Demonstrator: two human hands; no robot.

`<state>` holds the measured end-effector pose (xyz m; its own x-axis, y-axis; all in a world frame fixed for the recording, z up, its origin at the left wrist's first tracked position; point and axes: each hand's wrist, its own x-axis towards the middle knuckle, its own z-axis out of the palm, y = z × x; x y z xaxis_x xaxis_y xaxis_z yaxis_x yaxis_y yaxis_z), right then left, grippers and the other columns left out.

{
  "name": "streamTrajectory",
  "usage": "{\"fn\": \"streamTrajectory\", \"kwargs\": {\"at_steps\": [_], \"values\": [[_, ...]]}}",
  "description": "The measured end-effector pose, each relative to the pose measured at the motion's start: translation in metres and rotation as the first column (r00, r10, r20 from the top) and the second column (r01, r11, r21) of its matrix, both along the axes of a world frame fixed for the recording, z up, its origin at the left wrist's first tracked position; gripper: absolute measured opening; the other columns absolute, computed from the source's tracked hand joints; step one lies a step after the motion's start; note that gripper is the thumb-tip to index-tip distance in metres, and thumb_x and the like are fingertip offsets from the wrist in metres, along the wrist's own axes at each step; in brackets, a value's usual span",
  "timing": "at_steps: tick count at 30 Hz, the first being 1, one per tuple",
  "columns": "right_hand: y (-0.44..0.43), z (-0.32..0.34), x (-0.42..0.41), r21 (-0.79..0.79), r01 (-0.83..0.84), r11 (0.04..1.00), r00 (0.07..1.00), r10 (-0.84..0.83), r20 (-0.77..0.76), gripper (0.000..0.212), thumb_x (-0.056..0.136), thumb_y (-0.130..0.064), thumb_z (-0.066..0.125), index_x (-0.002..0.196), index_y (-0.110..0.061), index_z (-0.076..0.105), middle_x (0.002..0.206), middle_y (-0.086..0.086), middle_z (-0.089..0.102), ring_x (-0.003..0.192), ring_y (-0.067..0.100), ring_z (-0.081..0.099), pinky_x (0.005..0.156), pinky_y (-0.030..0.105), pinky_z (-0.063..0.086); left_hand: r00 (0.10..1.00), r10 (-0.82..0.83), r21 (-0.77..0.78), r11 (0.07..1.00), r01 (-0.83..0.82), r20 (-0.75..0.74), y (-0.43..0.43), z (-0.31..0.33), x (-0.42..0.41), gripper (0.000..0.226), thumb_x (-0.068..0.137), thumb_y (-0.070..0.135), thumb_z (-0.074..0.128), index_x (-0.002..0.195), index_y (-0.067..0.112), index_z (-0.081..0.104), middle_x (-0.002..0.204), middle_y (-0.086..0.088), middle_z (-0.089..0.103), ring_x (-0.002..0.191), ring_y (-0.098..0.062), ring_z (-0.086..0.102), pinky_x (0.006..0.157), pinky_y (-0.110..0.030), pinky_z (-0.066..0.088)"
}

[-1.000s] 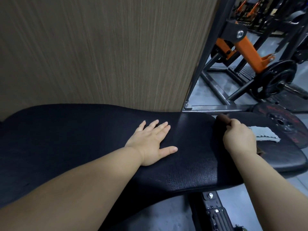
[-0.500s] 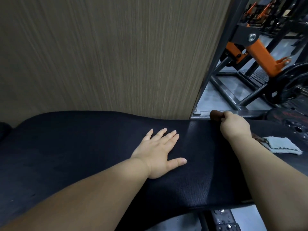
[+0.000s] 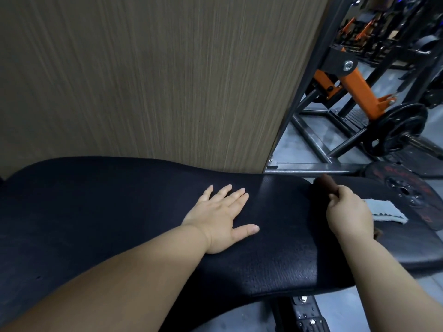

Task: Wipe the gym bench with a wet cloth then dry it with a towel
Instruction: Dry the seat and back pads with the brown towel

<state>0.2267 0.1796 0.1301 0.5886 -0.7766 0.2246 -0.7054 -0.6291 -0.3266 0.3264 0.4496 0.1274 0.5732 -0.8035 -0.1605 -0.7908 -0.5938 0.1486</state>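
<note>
— Where are my hands on the bench (image 3: 119,212)?

— Your left hand (image 3: 223,221) lies flat on the middle of the bench, palm down. The fingers are straight and a little spread, and the thumb points out to the side. It holds nothing.

— And the other one?

— Your right hand (image 3: 347,214) is toward the right end of the bench, near its far edge. Its fingers are curled round a dark brown cloth (image 3: 327,184). A rolled end of the cloth comes out past your knuckles and touches the bench. A small brown corner shows under your wrist.

— Is that the wet one?

— I cannot tell if it is wet.

— What else is on the bench?

— A pale grey cloth (image 3: 386,210) lies flat on the right end of the bench. Its left part is hidden behind your right hand.

— And around the bench?

— Behind the bench stands a wood-grain panel (image 3: 143,80). Beyond the right end of the bench you see a black weight plate (image 3: 407,195) with red letters. Farther off is an orange machine arm (image 3: 359,89).
</note>
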Motion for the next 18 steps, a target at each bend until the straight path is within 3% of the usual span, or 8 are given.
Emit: {"fn": "streamTrajectory", "kwargs": {"at_steps": [11,18], "values": [[-0.013,0.002,0.056,-0.076,0.024,0.997,0.986,-0.036,-0.165,0.028,0.094,-0.016,0.039,0.114,-0.006,0.055,0.109,0.022,0.063,0.103,0.039,0.058,0.074,0.038,0.035,1.000,-0.007,0.004,1.000,0.007,0.010,-0.001,-0.001,0.003,0.086,0.087,0.077,0.010,0.155,0.026,-0.002,0.161,0.014,-0.010,0.147,-0.011,-0.016,0.120,-0.045,-0.008],[-0.014,0.005,0.091,0.006,-0.178,0.984,0.949,0.173,-0.263,0.030,0.096,-0.017,0.039,0.123,-0.014,0.052,0.117,0.020,0.060,0.107,0.038,0.055,0.079,0.038,0.038,1.000,-0.006,0.025,1.000,0.006,0.016,0.000,-0.002,0.002,0.088,0.084,0.077,0.009,0.155,0.027,-0.002,0.161,0.014,-0.009,0.148,-0.011,-0.015,0.120,-0.045,-0.008]]}}
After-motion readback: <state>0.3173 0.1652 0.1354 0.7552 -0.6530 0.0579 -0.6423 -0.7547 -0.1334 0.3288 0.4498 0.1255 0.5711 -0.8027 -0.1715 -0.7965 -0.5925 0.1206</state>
